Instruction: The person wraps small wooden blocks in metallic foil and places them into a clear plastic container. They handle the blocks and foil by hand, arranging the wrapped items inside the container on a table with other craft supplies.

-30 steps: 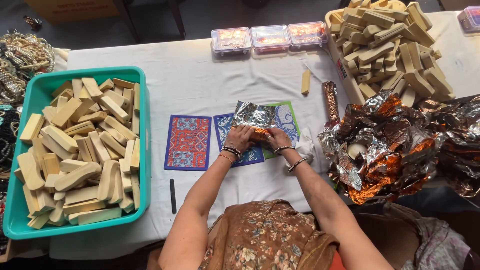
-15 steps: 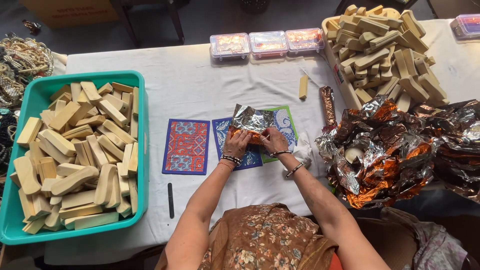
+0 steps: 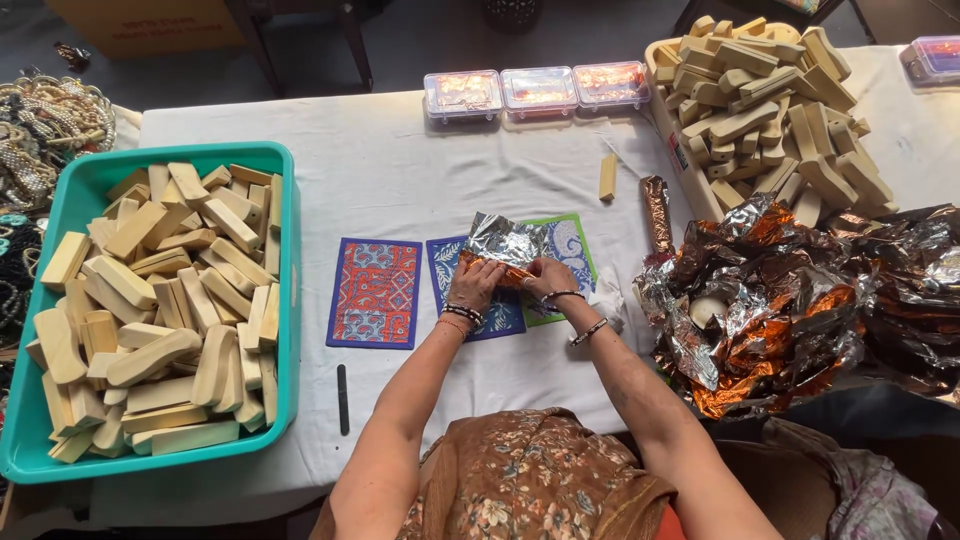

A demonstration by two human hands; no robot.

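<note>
Hands are both busy in the middle of the tabletop [image 3: 400, 190]: left hand [image 3: 476, 284] and right hand [image 3: 545, 277] are pinching a crinkly foil sheet [image 3: 505, 240], silver on one side and orange on the other, folded around something I can't make out. It sits on top of the blue mat [image 3: 445, 262] and green mat [image 3: 570, 245], with a red patterned mat [image 3: 375, 292] just beside them. Teal bin [image 3: 180, 160] of pale wooden blocks [image 3: 160, 300] is off to the left, and a heap of crumpled foil [image 3: 790, 300] to the right.
</note>
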